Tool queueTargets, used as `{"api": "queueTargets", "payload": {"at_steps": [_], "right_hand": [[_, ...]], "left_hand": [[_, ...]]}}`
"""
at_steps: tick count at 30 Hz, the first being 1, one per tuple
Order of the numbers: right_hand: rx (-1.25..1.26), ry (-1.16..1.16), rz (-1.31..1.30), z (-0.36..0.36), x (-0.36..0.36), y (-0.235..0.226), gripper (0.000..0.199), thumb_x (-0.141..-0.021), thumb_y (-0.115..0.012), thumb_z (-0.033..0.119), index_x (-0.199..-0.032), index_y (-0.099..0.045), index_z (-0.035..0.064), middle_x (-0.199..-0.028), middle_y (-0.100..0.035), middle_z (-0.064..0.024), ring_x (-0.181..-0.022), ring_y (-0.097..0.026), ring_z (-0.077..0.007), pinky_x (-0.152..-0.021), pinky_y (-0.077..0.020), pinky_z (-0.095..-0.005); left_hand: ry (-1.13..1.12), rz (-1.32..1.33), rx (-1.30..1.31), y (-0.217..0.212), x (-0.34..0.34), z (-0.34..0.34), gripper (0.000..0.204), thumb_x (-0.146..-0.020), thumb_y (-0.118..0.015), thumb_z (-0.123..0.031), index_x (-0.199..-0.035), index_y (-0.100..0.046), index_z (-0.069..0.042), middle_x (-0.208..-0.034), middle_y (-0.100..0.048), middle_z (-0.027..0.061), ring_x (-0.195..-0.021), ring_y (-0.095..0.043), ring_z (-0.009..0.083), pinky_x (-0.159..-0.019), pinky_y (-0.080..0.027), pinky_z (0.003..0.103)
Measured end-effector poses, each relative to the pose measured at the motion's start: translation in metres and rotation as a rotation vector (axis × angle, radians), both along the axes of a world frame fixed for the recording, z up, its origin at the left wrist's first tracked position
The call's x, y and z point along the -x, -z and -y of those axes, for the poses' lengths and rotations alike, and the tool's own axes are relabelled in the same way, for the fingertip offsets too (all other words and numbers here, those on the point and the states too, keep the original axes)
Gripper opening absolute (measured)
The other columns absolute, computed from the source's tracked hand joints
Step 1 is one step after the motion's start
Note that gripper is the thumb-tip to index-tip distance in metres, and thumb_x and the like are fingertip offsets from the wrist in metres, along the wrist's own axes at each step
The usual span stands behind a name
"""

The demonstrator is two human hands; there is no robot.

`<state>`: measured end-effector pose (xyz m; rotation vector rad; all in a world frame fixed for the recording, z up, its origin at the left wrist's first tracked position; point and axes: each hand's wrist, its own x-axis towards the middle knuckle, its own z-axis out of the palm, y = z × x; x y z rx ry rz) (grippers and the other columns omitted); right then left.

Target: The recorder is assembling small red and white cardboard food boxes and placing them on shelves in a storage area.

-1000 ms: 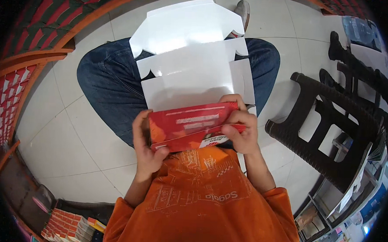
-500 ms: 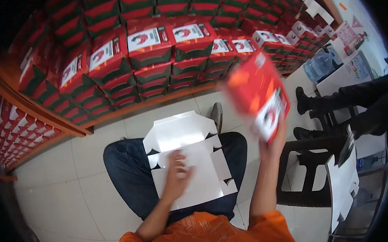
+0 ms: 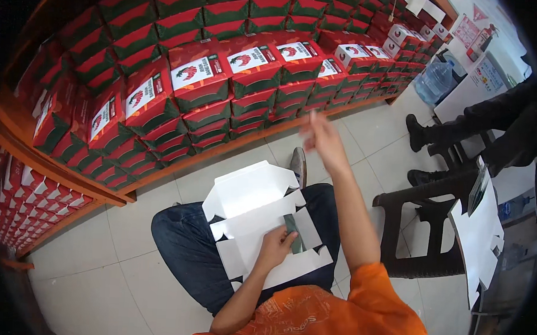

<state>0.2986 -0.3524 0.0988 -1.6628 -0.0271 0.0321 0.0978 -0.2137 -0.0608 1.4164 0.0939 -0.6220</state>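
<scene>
Across my lap lies an unfolded white cardboard box blank (image 3: 254, 227) with cut side flaps. My left hand (image 3: 276, 245) is closed on its right part, thumb and fingers pinching a folded-over flap (image 3: 295, 231) whose dark green outer side shows. My right hand (image 3: 323, 139) is raised over the floor in front of the shelf, slightly blurred, fingers apart and holding nothing. Beyond it, red and green boxes (image 3: 297, 52) with white label panels stand in stacked rows; the hand is apart from them.
An orange-brown wooden shelf edge (image 3: 221, 152) runs in front of the stacks. To my right stands a dark plastic stool (image 3: 391, 233) with white box blanks (image 3: 478, 230) beside it. Another person's dark-clothed legs (image 3: 462, 131) and a water jug (image 3: 437, 82) are farther right.
The red box has left my right hand, and another box now stands in the shelf's upper row. My left hand has moved right across the blank and folded a flap over.
</scene>
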Motion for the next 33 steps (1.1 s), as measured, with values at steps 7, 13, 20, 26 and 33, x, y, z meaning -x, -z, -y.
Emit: {"api": "queueTargets", "payload": {"at_steps": [7,13,20,26,33], "right_hand": [[-0.227,-0.463,0.206,0.025,0.239,0.019,0.028,-0.068,-0.083,0.010,-0.089,-0.066,0.0031,-0.085,-0.059,-0.0042,-0.067,-0.054,-0.0104,-0.057,-0.0440,-0.0232],[0.591,-0.206,0.598,0.015,0.249,0.002,0.030,-0.069,-0.081,0.007,-0.098,-0.072,0.0034,-0.095,-0.063,-0.0124,-0.071,-0.064,-0.0180,-0.063,-0.0518,-0.0281],[0.282,-0.340,0.069,0.020,0.237,0.001,0.028,-0.078,-0.078,0.008,-0.075,-0.051,0.0036,-0.100,-0.057,-0.0111,-0.073,-0.055,-0.0110,-0.067,-0.0455,-0.0233],[-0.040,-0.129,0.035,-0.006,0.212,-0.006,0.020,-0.086,-0.071,0.020,-0.096,-0.059,0.0065,-0.077,-0.058,-0.0078,-0.064,-0.054,-0.0100,-0.056,-0.0425,-0.0257],[0.436,-0.418,-0.024,-0.024,0.216,-0.017,0.027,-0.081,-0.076,0.019,-0.106,-0.069,0.0094,-0.057,-0.053,-0.0055,-0.045,-0.045,-0.0099,-0.044,-0.0348,-0.0255]], "left_hand": [[-0.617,-0.140,0.293,-0.123,0.035,-0.031,0.024,-0.095,-0.046,-0.027,-0.089,-0.050,-0.005,-0.073,-0.058,0.0085,-0.050,-0.055,0.0194,-0.037,-0.039,0.030],[-0.192,0.503,-0.302,-0.131,0.053,-0.029,0.028,-0.091,-0.055,-0.010,-0.113,-0.046,0.004,-0.092,-0.064,0.0185,-0.069,-0.066,0.0315,-0.066,-0.054,0.035],[-0.035,0.850,-0.256,-0.153,0.053,-0.021,0.043,-0.088,-0.059,-0.005,-0.126,-0.041,0.004,-0.084,-0.066,0.0196,-0.067,-0.065,0.0390,-0.061,-0.053,0.039],[-0.093,0.459,-0.119,-0.176,0.081,-0.076,0.021,-0.086,-0.064,-0.009,-0.102,-0.062,0.005,-0.067,-0.064,0.0115,-0.060,-0.066,0.0221,-0.057,-0.049,0.029],[-0.083,0.327,-0.151,-0.151,0.076,-0.106,0.019,-0.081,-0.059,-0.004,-0.064,-0.058,0.004,-0.048,-0.046,0.0008,-0.048,-0.042,0.0040,-0.045,-0.032,0.025]]}}
